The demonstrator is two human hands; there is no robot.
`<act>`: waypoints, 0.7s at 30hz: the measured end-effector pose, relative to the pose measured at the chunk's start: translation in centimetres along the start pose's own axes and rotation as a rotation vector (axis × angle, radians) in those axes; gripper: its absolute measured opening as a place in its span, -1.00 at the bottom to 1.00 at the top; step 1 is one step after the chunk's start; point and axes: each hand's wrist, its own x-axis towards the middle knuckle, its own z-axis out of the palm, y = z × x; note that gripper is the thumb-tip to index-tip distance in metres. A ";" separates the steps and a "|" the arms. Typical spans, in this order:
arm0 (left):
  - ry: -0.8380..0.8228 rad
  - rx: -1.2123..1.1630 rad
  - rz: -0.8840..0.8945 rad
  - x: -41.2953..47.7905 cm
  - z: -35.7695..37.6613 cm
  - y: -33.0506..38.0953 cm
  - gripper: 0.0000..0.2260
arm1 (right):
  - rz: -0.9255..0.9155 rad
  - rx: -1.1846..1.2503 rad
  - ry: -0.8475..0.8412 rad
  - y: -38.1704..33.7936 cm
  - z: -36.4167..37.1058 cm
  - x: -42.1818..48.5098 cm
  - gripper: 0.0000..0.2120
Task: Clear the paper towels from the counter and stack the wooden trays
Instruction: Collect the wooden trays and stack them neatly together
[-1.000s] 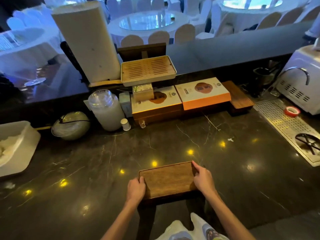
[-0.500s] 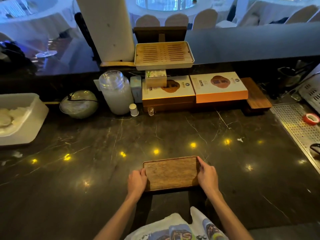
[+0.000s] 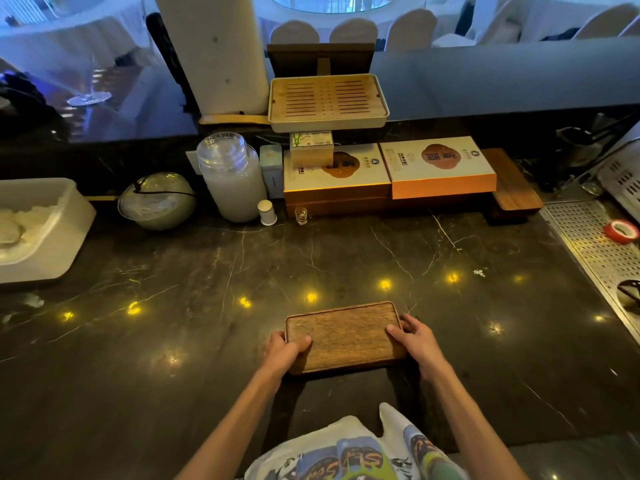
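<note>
Two hands gripping wooden tray (image 3: 344, 336), empty

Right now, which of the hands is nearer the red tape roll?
Right. The right hand grips the wooden tray's right end, on the side toward the red tape roll; the left hand holds the tray's opposite end, farther away.

Left gift box (image 3: 337, 174): we see large brush characters on a brown emblem, centre of frame; we cannot read them.
Right gift box (image 3: 438, 161): same emblem and a small logo, unreadable to us.
Small carton (image 3: 311, 144): printed lines too small for us.
Shirt (image 3: 356, 455): big coloured letters, bottom centre; we cannot make out a word.
</note>
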 end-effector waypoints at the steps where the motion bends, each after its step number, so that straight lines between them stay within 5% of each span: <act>1: -0.009 -0.031 -0.021 0.1 -0.1 0.3 -0.60 | 0.024 0.014 -0.006 -0.4 -0.1 0.2 -0.27; 7: -0.013 -0.112 0.180 0.2 -0.6 1.2 -0.45 | -0.057 0.037 -0.138 -3.1 -1.5 -0.6 -0.34; 12: 0.061 0.126 0.541 -0.6 -2.0 -0.4 -0.47 | -0.377 -0.172 -0.199 -3.7 -2.4 -2.8 -0.54; 17: 0.123 0.322 0.680 -1.5 -2.2 -0.9 -0.55 | -0.417 -0.323 -0.146 -2.0 -1.4 -4.0 -0.55; 21: 0.133 0.876 0.800 -2.3 0.0 2.3 -0.54 | -0.600 -1.119 0.052 -3.8 2.0 -3.9 -0.47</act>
